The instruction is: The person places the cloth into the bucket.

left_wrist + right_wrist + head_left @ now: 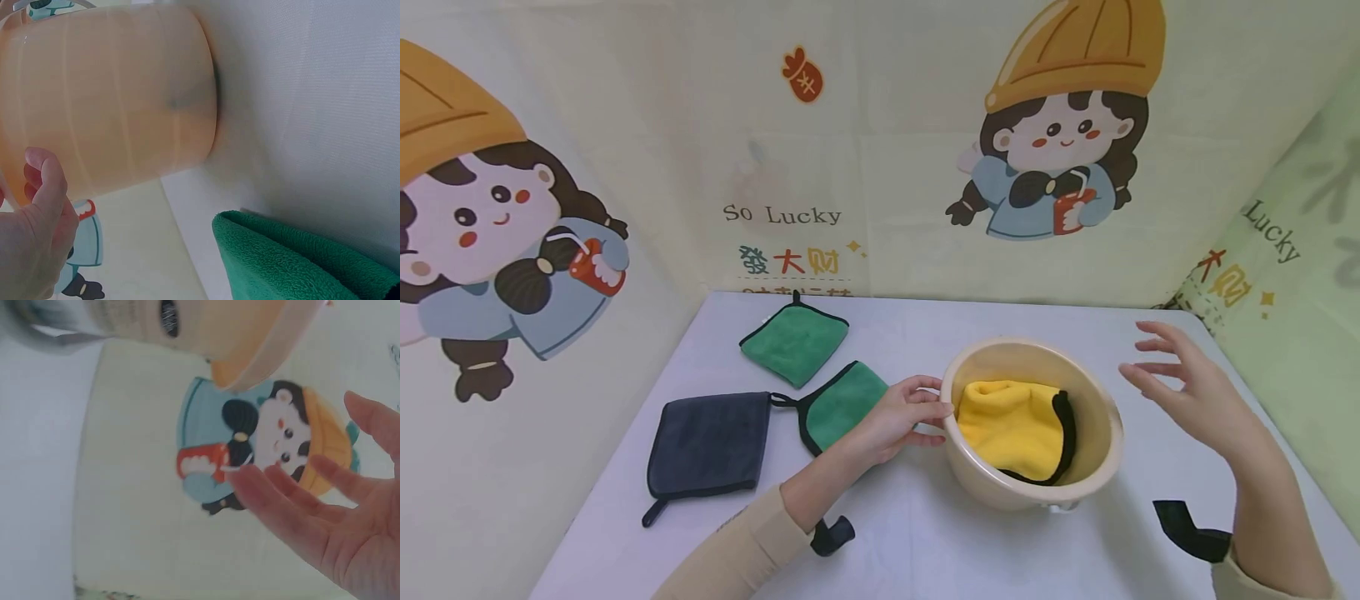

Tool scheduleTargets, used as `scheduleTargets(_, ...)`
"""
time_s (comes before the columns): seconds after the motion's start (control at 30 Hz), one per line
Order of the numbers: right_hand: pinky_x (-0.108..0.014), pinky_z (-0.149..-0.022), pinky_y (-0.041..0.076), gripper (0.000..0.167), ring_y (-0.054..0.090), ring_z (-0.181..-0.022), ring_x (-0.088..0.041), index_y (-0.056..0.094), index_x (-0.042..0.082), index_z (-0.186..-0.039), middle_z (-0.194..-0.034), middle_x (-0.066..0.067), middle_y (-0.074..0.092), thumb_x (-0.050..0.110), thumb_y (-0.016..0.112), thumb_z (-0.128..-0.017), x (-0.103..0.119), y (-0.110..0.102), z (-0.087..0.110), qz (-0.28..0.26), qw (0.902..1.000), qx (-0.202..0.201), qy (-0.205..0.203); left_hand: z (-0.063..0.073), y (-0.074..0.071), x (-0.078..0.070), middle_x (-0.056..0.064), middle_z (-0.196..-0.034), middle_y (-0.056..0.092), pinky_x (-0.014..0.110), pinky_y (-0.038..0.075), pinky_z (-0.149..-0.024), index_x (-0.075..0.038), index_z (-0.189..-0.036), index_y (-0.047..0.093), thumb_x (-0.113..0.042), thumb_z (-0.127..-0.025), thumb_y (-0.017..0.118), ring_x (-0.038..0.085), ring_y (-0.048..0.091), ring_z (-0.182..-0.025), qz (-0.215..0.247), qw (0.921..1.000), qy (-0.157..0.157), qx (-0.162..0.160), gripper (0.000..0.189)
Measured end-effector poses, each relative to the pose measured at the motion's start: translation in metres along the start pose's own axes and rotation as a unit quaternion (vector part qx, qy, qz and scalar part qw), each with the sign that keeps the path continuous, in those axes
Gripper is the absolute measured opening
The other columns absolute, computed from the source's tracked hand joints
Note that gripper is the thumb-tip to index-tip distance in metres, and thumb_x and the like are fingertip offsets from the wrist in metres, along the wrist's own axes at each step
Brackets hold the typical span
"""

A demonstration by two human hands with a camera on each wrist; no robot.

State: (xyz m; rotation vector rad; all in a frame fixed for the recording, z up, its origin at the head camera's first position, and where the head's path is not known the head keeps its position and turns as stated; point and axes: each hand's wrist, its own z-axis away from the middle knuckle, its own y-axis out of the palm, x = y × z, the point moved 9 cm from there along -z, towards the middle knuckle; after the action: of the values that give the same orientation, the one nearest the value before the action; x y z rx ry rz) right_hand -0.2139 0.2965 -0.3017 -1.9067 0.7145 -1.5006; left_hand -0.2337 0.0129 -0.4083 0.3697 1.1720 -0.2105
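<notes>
A cream plastic bucket (992, 492) stands upright on the right part of the table. Inside it lies a yellow cloth (1011, 425) with black edging. My left hand (906, 417) holds the bucket's left rim with bent fingers; the left wrist view shows the hand beside the upper wall. Apart from the bucket on its right, my right hand (1183, 383) is raised with fingers spread and nothing in them. A green cloth (846, 400) with black trim lies left of the bucket, partly hidden by my left hand and forearm.
Another green cloth (795, 342) lies farther back on the white table (880, 550). A dark grey cloth (709, 446) with a loop lies at the left. Behind the table hangs a printed backdrop (910, 167), which continues along both sides.
</notes>
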Motion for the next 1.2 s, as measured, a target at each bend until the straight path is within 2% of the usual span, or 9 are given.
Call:
scheduleTargets(0.1, -0.03, -0.061, 0.055, 0.068, 0.055, -0.083, 0.01, 0.012, 0.006, -0.144, -0.123, -0.032, 0.039, 0.021, 0.053, -0.093, -0.026, 0.011, 0.006, -0.07, 0.9941, 0.063, 0.053, 0.0, 0.0, 0.0, 0.006, -0.087, 0.06, 0.038, 0.054, -0.069, -0.006, -0.115, 0.051, -0.01, -0.084, 0.064, 0.017, 0.06, -0.074, -0.001, 1.0, 0.001, 0.0, 0.034)
scheduleTargets(0.23, -0.038, -0.064, 0.055, 0.057, 0.065, -0.082, -0.011, 0.015, 0.019, -0.145, -0.115, -0.017, 0.054, 0.024, 0.045, -0.096, -0.048, 0.03, 0.016, -0.155, 0.9697, 0.149, 0.115, 0.0, 0.001, 0.0, 0.005, -0.087, 0.059, 0.038, 0.054, -0.068, -0.005, -0.115, 0.051, -0.009, -0.084, 0.064, 0.017, 0.059, -0.074, -0.001, 1.0, 0.002, 0.001, 0.034)
scheduleTargets(0.37, -0.04, -0.065, 0.054, 0.034, 0.066, -0.08, -0.021, 0.039, 0.037, -0.128, -0.096, 0.003, 0.061, 0.019, 0.04, -0.098, -0.056, 0.045, 0.022, -0.234, 0.9405, 0.208, 0.131, 0.0, 0.001, 0.0, 0.005, -0.087, 0.059, 0.038, 0.054, -0.068, -0.005, -0.115, 0.051, -0.008, -0.085, 0.063, 0.017, 0.06, -0.074, -0.002, 1.0, 0.003, 0.002, 0.033)
scheduleTargets(0.5, -0.038, -0.063, 0.054, 0.029, 0.066, -0.074, -0.022, 0.047, 0.037, -0.112, -0.093, 0.002, 0.063, 0.014, 0.038, -0.099, -0.057, 0.056, 0.024, -0.298, 0.9151, 0.243, 0.123, -0.001, 0.001, 0.001, 0.005, -0.088, 0.06, 0.038, 0.054, -0.068, -0.005, -0.115, 0.051, -0.009, -0.085, 0.063, 0.017, 0.06, -0.074, -0.002, 1.0, 0.002, 0.002, 0.033)
scheduleTargets(0.83, -0.032, -0.059, 0.054, 0.029, 0.064, -0.07, -0.013, 0.053, 0.032, -0.105, -0.083, 0.002, 0.067, 0.007, 0.043, -0.096, -0.05, 0.063, 0.02, -0.338, 0.9029, 0.242, 0.109, -0.001, 0.001, 0.001, 0.005, -0.088, 0.06, 0.038, 0.054, -0.069, -0.005, -0.115, 0.051, -0.01, -0.085, 0.063, 0.016, 0.06, -0.074, 0.001, 1.0, 0.001, 0.009, 0.033)
scheduleTargets(0.97, -0.03, -0.058, 0.054, 0.03, 0.064, -0.07, -0.012, 0.054, 0.032, -0.105, -0.082, 0.001, 0.067, 0.006, 0.042, -0.096, -0.05, 0.064, 0.02, -0.356, 0.8957, 0.245, 0.105, 0.003, -0.004, -0.006, 0.004, -0.089, 0.06, 0.034, 0.054, -0.069, -0.008, -0.114, 0.053, -0.017, -0.083, 0.066, 0.016, 0.059, -0.074, -0.081, 0.996, 0.038, -0.005, 0.034)
scheduleTargets(1.07, -0.03, -0.057, 0.054, 0.03, 0.065, -0.07, -0.012, 0.054, 0.031, -0.106, -0.081, 0.001, 0.068, 0.005, 0.041, -0.096, -0.051, 0.065, 0.02, -0.361, 0.8931, 0.247, 0.104, 0.011, -0.007, -0.022, 0.002, -0.092, 0.058, 0.029, 0.051, -0.067, -0.011, -0.113, 0.054, -0.029, -0.082, 0.067, 0.016, 0.056, -0.079, -0.223, 0.9662, 0.124, -0.036, 0.038)
scheduleTargets(1.13, -0.03, -0.057, 0.054, 0.029, 0.065, -0.07, -0.013, 0.054, 0.03, -0.106, -0.081, 0.001, 0.068, 0.006, 0.041, -0.096, -0.05, 0.066, 0.02, -0.358, 0.8943, 0.248, 0.103, 0.019, -0.007, -0.035, 0.001, -0.096, 0.058, 0.029, 0.048, -0.07, -0.013, -0.115, 0.055, -0.034, -0.082, 0.067, 0.016, 0.054, -0.084, -0.334, 0.9191, 0.198, -0.067, 0.041)
scheduleTargets(1.2, -0.03, -0.058, 0.054, 0.029, 0.065, -0.07, -0.013, 0.054, 0.031, -0.106, -0.081, 0.001, 0.068, 0.006, 0.042, -0.096, -0.05, 0.066, 0.02, -0.351, 0.8965, 0.249, 0.104, 0.029, -0.006, -0.047, 0.001, -0.102, 0.057, 0.032, 0.046, -0.077, -0.013, -0.117, 0.054, -0.037, -0.082, 0.065, 0.017, 0.053, -0.092, -0.435, 0.853, 0.273, -0.094, 0.044)
